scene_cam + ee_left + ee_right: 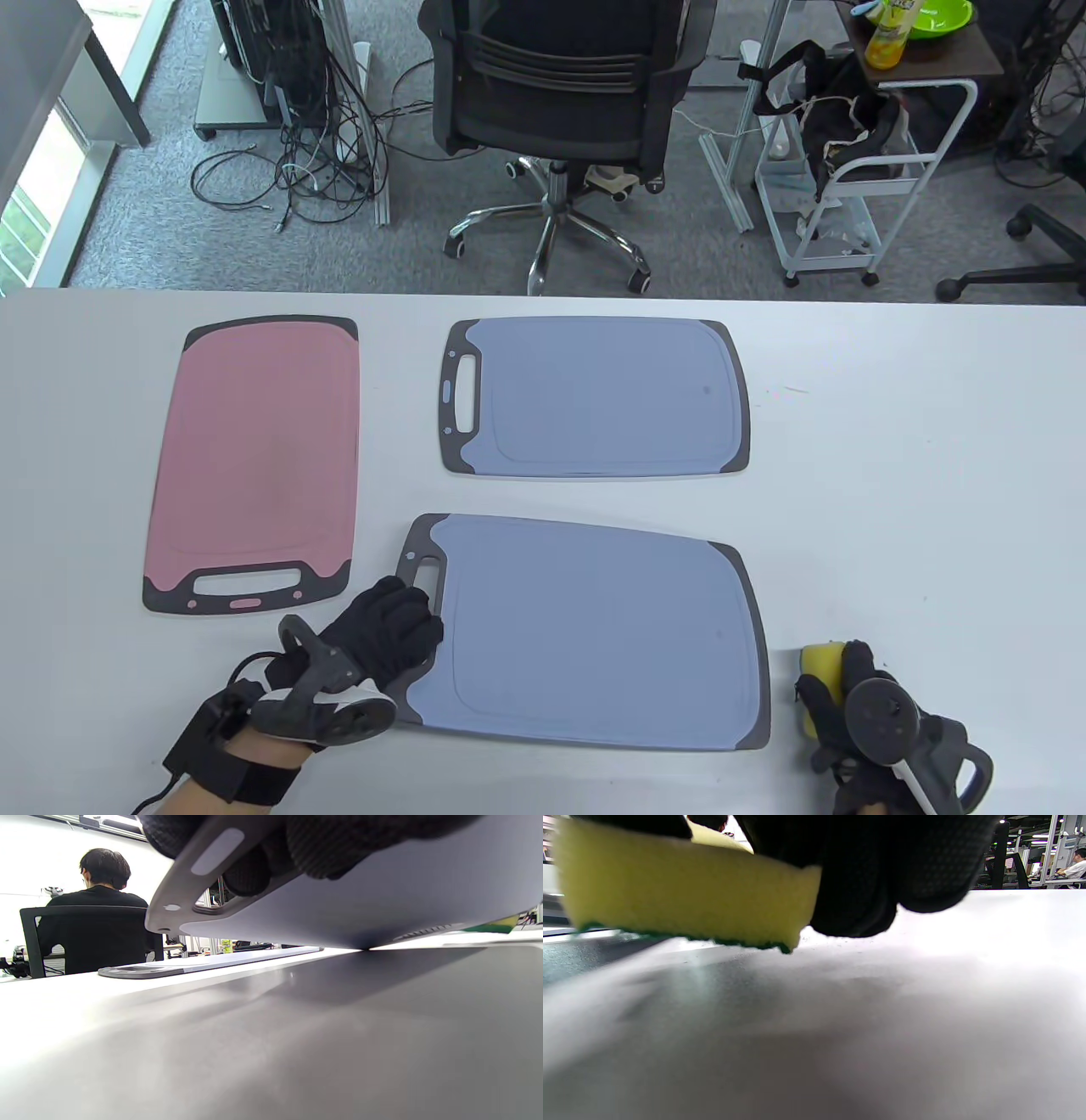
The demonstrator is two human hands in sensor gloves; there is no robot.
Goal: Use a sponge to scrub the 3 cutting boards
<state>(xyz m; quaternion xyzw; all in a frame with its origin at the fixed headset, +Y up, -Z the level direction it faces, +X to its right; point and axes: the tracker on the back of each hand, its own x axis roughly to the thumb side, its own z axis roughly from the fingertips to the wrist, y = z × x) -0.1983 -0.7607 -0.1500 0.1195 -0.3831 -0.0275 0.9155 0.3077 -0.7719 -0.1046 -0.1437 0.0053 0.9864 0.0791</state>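
The left hand [386, 632] grips the handle end of the near blue board [594, 632], raising that end while the far edge rests on the table [916, 441]. Right of this board, the right hand [836, 705] clamps the yellow sponge [821, 666], just clear of the surface. The pink board [254, 463] lies left, the second blue board [594, 399] beyond. Risk: the tilted board could slip or slide under scrubbing pressure.

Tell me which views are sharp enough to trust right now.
Table view: sharp and evenly lit. Left wrist view: near table blurred, lifted board casting a shadow. Right wrist view: sponge fairly clear, table soft, glare at right.
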